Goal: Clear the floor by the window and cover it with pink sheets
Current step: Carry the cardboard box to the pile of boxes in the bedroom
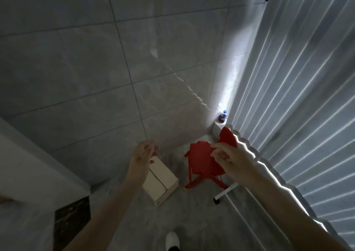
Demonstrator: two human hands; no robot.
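A red plastic chair point(201, 160) stands on the grey floor point(192, 212) in the corner by the curtained window. A pale wooden box point(163, 179) lies on the floor to its left. My left hand point(143, 154) hovers above the box with fingers relaxed and holds nothing. My right hand point(228, 154) hangs in front of the chair with fingers loosely curled; it does not grip anything that I can see. No pink sheets are in view.
A white pleated curtain point(297, 97) fills the right side. A bottle with a blue cap point(222, 116) stands on a white ledge point(217, 129) in the corner. A white stand leg with a black caster point(223, 194) lies near the chair. My white shoe point(172, 239) is below.
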